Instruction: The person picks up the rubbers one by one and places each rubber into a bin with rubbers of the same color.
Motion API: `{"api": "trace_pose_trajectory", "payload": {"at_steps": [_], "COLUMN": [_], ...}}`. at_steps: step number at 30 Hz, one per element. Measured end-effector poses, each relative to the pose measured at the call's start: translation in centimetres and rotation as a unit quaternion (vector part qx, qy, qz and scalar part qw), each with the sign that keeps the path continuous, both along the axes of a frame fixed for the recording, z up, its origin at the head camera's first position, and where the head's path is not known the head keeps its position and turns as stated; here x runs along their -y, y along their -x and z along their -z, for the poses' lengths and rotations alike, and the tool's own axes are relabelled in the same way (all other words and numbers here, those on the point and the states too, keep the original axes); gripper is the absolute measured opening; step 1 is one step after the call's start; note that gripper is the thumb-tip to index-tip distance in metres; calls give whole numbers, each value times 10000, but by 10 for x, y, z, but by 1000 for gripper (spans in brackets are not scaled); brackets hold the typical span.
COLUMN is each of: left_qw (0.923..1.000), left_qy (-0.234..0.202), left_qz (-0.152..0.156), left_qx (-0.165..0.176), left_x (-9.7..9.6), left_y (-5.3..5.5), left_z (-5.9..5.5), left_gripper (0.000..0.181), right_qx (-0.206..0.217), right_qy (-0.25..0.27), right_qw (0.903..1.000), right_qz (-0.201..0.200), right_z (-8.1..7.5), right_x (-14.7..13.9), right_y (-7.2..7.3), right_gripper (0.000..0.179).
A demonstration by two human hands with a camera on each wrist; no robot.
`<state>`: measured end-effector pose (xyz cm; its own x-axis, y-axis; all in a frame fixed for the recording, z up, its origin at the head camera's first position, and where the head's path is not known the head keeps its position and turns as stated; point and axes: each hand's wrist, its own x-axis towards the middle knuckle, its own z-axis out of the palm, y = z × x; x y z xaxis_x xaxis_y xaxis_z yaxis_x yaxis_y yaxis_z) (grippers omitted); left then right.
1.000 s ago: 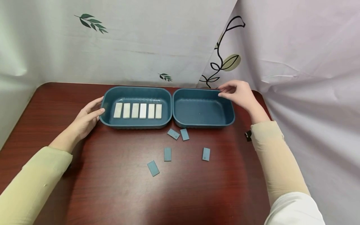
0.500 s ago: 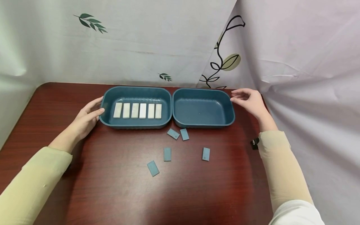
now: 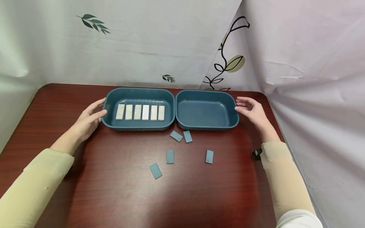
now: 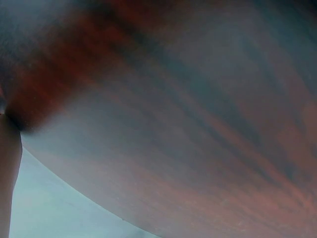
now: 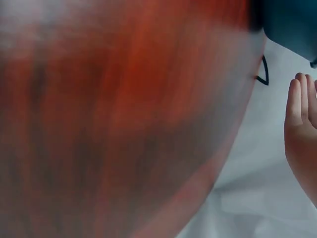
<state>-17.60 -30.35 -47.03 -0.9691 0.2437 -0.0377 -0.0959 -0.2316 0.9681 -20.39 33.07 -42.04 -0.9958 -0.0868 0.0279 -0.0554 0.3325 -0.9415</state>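
My left hand [image 3: 89, 122] rests against the left end of a blue oblong tub [image 3: 138, 128], its thumb and fingers at the rim. Inside that tub, several whitish rectangular tiles [image 3: 137, 112] lie in a row. A second blue tub [image 3: 206, 127] stands right beside it, with nothing inside. At its right end is my right hand [image 3: 253, 111], fingertips at or very near the wall; contact cannot be told. The right wrist view shows this hand [image 5: 303, 116] with fairly straight fingers, near a dark blue tub corner [image 5: 292, 25].
Several blue-grey tiles lie on the reddish-brown table [image 3: 119, 190] in front of the tubs, among them a tilted tile [image 3: 155, 171] and one at the right [image 3: 209, 156]. A white patterned curtain [image 3: 137, 47] hangs behind; another fabric sheet [image 3: 322, 104] hangs at the right.
My right hand has moved from the back right corner of the right tub, outward and then toward me, to its right end. The left hand, tubs and tiles have stayed put.
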Motion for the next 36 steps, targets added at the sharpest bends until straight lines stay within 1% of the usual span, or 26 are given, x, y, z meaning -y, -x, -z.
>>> {"api": "trace_pose_trajectory", "payload": {"at_steps": [2,3,7,9,13,17,20,22,28,36], "left_qw": [10000,10000,10000,10000,10000,10000,10000,10000,10000,9999], "left_qy": [0,-1,31,43,66,57,36,23,-7,121], "left_qz": [-2,-5,-8,0,6,-7,-6,-1,10,22], "left_qx": [-2,2,18,31,23,-6,-2,6,3,-60], "left_x": [0,0,1,1,0,0,0,0,0,0], "left_y": [0,0,0,0,0,0,0,0,0,-1], "left_z": [0,0,0,0,0,0,0,0,0,0], "left_gripper": [47,47,47,47,48,49,49,48,47,49], "right_qx": [109,152,398,538,727,795,841,867,908,1006], "right_qy": [181,174,437,800,1692,2370,2550,2597,2739,3090], "right_qw": [9998,9997,9981,9951,9825,9675,9623,9608,9564,9449], "right_qz": [-54,-84,-171,-207,-283,-367,-427,-436,-458,-386], "right_z": [2,3,7,9,13,18,22,25,29,32], "right_x": [0,0,0,0,0,2,4,5,8,14], "right_y": [-4,-5,-12,-14,-17,-18,-19,-20,-22,-23], "right_gripper": [55,55,57,57,53,50,47,46,49,52]}}
